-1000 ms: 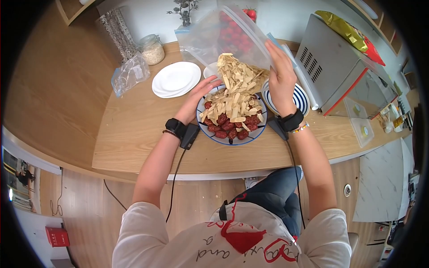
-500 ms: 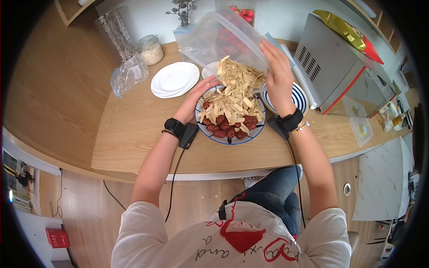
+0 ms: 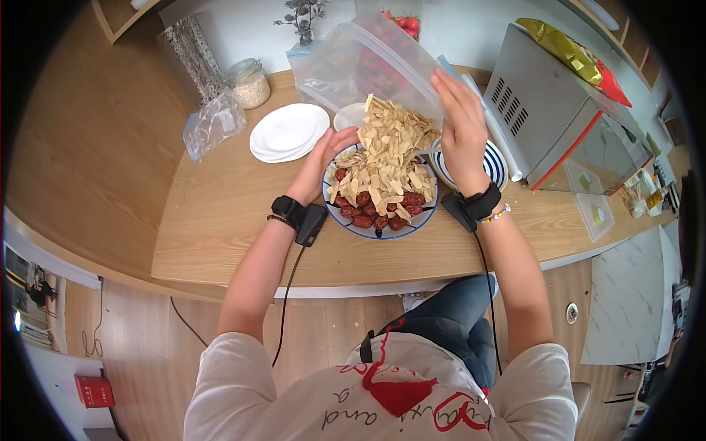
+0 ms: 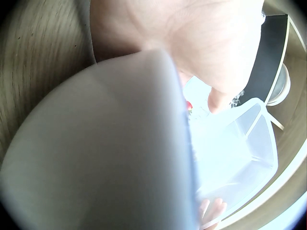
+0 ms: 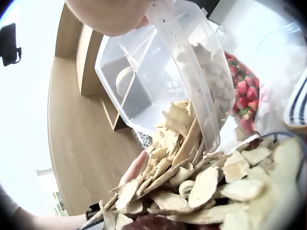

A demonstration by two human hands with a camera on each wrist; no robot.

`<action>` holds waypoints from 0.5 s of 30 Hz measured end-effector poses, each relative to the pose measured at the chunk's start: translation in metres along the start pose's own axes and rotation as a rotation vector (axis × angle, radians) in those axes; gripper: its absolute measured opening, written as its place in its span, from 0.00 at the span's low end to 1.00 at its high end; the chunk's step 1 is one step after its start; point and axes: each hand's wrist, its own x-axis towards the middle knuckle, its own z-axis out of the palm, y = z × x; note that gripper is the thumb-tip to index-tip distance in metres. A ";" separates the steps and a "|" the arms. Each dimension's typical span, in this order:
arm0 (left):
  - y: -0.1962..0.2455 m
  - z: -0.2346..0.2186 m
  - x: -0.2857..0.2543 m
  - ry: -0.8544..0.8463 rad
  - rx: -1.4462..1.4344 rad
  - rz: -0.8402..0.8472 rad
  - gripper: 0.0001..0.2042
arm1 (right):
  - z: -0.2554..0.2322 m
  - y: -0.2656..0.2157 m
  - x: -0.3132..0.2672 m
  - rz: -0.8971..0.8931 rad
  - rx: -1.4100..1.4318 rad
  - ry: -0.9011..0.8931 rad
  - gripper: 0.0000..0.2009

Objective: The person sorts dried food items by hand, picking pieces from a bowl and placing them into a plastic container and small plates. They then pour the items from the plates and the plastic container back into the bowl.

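Observation:
A clear plastic container point(image 3: 338, 70) is tipped over a white, blue-rimmed bowl point(image 3: 332, 209). Pale dried root slices point(image 3: 390, 154) spill from its mouth and heap on wrinkled red dates point(image 3: 363, 221) in the bowl. My right hand point(image 3: 463, 136) holds the container by its right side, fingers long against the wall; the thumb is hidden in the head view. My left hand point(image 3: 321, 163) lies along the bowl's left rim, its fingers straight and close to the slices. In the left wrist view the bowl's blurred side point(image 4: 96, 153) covers much of the scene.
Stacked white plates point(image 3: 290, 131) lie left of the bowl, with a clear bag point(image 3: 215, 126) and a jar of pale flakes point(image 3: 248, 84) beyond. Right of it are a blue-striped plate point(image 3: 496, 165), a white roll point(image 3: 504, 140) and a grey appliance point(image 3: 548, 103). Strawberries point(image 5: 245, 93) stand behind.
More slices have slid from the container onto the dates, covering more of them. The container has dipped slightly with my right hand. My left hand stays at the bowl's rim.

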 end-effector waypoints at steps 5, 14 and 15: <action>0.002 0.004 -0.001 -0.020 -0.025 0.001 0.33 | -0.001 0.002 0.003 -0.012 0.003 0.008 0.29; 0.001 0.002 0.000 -0.028 0.001 0.012 0.33 | 0.003 0.001 0.001 -0.025 -0.008 0.007 0.30; 0.000 0.001 0.000 -0.011 -0.003 0.004 0.33 | 0.002 0.000 0.003 -0.031 -0.004 0.014 0.30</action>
